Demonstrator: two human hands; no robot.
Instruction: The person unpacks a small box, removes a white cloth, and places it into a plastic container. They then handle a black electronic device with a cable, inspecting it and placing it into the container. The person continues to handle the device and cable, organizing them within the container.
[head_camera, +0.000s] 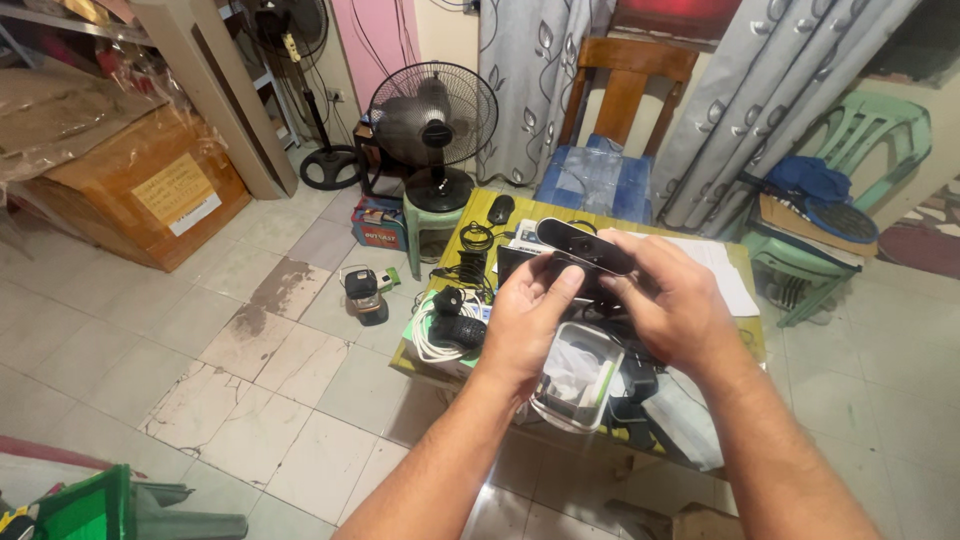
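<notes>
Gripping the dark oblong webcam (585, 246) between both hands, I see its long axis run from left hand (528, 315) fingers to right hand (672, 300) fingers.

The webcam (583, 245) held between the left hand (525, 315) and right hand (672, 300) has a smooth black plastic shell with a dull sheen. The low table (738, 262) beneath has a yellowish wooden top. The clear container (577, 373) is glossy transparent plastic. The floor tiles (250, 400) are matt, worn and cracked. The chair (628, 75) is varnished wood; the curtains (760, 90) are grey patterned cloth.
</notes>
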